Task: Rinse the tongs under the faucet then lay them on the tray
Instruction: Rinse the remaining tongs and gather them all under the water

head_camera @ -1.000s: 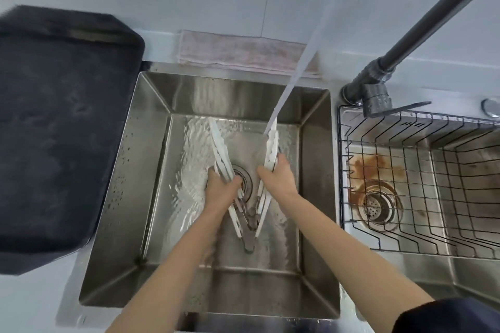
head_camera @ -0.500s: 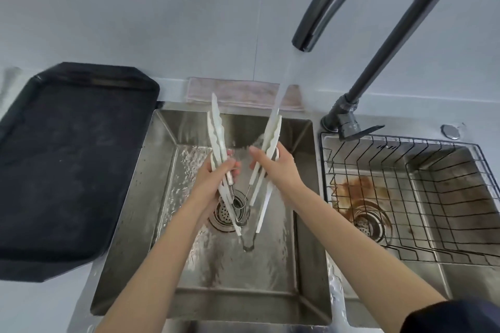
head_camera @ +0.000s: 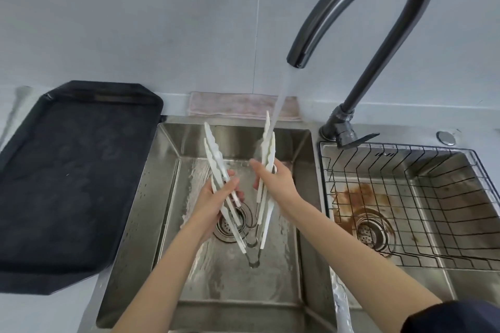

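Both hands hold the white tongs [head_camera: 266,159] splayed over the sink [head_camera: 151,197]: left hand [head_camera: 216,205] fingers wrapped on one arm, right hand [head_camera: 276,178] gripping the other under the faucet [head_camera: 359,8] stream. The black tray [head_camera: 73,184] lies left on the surface; a wire rack [head_camera: 405,197] sits right.

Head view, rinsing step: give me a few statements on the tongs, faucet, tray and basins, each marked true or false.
1. Water is running from the faucet. True.
2. The tongs lie on the black tray. False: both hands hold them over the left basin; nothing visible lies on the tray.
3. The left hand grips one arm of the tongs, the right hand the other. True.
4. The wire rack sits in the left basin. False: it sits in the right one.
5. The stream hits the arm held by the right hand. True.
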The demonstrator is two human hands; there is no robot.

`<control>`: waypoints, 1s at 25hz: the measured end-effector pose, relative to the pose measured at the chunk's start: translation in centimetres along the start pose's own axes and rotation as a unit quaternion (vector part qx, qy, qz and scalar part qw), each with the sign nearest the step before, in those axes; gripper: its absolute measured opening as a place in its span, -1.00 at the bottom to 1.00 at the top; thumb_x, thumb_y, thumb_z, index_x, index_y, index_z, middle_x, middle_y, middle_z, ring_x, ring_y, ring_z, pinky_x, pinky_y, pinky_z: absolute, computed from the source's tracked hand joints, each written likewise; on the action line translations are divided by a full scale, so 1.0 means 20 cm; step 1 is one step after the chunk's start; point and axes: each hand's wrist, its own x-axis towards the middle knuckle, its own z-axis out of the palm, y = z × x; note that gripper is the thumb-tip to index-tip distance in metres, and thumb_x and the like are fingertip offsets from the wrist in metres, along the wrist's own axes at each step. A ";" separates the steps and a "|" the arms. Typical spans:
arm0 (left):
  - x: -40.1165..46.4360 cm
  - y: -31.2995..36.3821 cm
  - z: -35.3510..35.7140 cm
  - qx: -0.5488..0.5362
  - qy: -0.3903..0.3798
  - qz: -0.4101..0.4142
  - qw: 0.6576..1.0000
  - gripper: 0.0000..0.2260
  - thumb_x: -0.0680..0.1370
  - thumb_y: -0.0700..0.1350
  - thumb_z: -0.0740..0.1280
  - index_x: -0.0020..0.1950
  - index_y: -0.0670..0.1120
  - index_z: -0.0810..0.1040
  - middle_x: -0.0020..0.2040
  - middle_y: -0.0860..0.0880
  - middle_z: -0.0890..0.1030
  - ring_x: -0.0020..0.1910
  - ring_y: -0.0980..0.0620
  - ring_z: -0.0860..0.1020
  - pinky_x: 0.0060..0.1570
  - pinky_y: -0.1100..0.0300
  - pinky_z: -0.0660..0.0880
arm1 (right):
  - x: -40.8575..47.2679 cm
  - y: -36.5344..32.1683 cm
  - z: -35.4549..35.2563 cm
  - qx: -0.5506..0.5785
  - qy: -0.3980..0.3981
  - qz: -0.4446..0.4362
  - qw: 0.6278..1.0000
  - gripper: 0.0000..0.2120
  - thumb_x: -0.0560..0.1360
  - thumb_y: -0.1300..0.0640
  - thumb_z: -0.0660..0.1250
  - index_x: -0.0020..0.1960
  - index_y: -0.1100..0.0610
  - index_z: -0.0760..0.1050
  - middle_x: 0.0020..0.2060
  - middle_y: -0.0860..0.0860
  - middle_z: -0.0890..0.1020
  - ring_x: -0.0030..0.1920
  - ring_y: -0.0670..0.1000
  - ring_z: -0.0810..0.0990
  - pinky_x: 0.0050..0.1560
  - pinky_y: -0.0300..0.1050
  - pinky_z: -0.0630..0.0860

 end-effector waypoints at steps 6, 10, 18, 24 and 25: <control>0.02 0.08 -0.04 -0.010 0.006 0.006 1.000 -0.88 0.53 -0.22 0.29 0.04 -0.06 0.47 -0.33 -0.04 0.53 -0.40 0.09 0.58 -0.21 0.15 0.63 | 0.07 -0.16 0.00 0.006 -0.030 -0.077 0.997 -0.68 0.50 0.09 0.32 0.21 0.04 0.32 -0.24 -0.05 0.57 -0.26 -0.08 0.62 -0.04 -0.14 0.62; 0.00 0.04 -0.03 -0.021 -0.015 -0.013 1.000 -0.88 0.54 -0.22 0.26 0.04 -0.05 0.49 -0.36 0.01 0.55 -0.35 0.06 0.59 -0.23 0.17 0.61 | 0.10 -0.18 0.05 -0.028 -0.001 -0.125 0.992 -0.58 0.53 0.03 0.27 0.34 0.08 0.29 -0.30 -0.01 0.48 -0.36 -0.07 0.47 -0.21 -0.20 0.52; 0.03 0.11 0.10 0.209 0.002 0.074 0.975 -0.95 0.54 -0.09 0.29 -0.08 0.07 0.47 -0.33 0.02 0.51 -0.40 0.10 0.49 -0.38 0.30 0.50 | 0.07 0.03 -0.11 0.243 0.089 0.128 0.958 -0.57 0.47 -0.18 0.26 0.18 0.11 0.44 -0.15 0.05 0.62 -0.14 0.03 0.61 -0.01 -0.04 0.54; 0.06 0.15 0.23 0.350 -0.024 0.152 0.924 -0.86 0.49 -0.10 0.35 -0.01 -0.02 0.42 -0.33 0.09 0.53 -0.45 0.21 0.53 -0.42 0.36 0.47 | 0.05 0.20 -0.12 0.313 0.049 0.149 0.937 -0.47 0.46 0.03 0.37 0.36 0.21 0.37 0.23 0.25 0.55 0.22 0.25 0.54 0.14 0.10 0.53; 0.06 0.15 0.24 0.356 -0.029 0.155 0.921 -0.86 0.49 -0.10 0.35 -0.01 0.00 0.42 -0.33 0.09 0.53 -0.47 0.26 0.53 -0.47 0.41 0.45 | 0.07 0.19 -0.12 0.310 0.047 0.139 0.939 -0.49 0.47 0.07 0.36 0.35 0.24 0.38 0.22 0.27 0.55 0.21 0.27 0.55 0.09 0.08 0.55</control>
